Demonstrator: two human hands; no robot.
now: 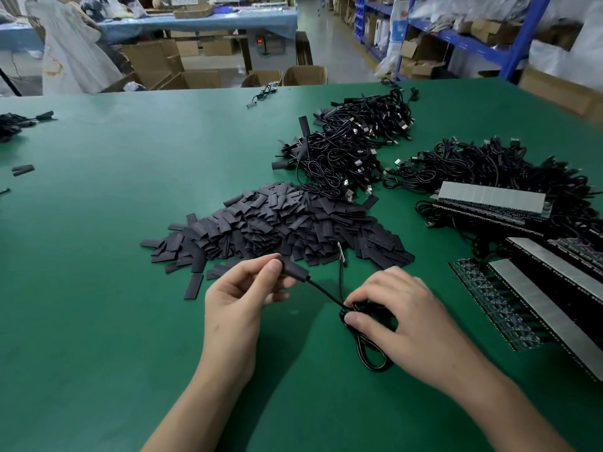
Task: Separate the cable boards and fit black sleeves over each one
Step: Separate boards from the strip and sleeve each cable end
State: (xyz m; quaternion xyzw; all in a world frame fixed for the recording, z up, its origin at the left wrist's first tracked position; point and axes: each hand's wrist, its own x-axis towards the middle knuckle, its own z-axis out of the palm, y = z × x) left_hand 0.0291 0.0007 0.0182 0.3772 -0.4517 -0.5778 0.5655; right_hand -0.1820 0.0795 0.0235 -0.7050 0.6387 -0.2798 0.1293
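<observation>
My left hand (243, 291) pinches a black sleeve (293, 271) that sits over the end of a black cable (326, 293). The cable runs down to the right into a coiled loop (372, 357), which my right hand (396, 309) grips between thumb and fingers just above the green table (114, 256). The board under the sleeve is hidden. A big heap of loose black sleeves (277, 226) lies right behind my hands. Joined cable boards with grey strips (541, 288) lie at the right.
Two piles of black cables lie further back, one (352, 145) at centre and one (496, 168) at the right. A few stray sleeves (23, 169) and cables (13, 123) lie at the far left. Cardboard boxes (303, 75), shelving and another person stand beyond the table.
</observation>
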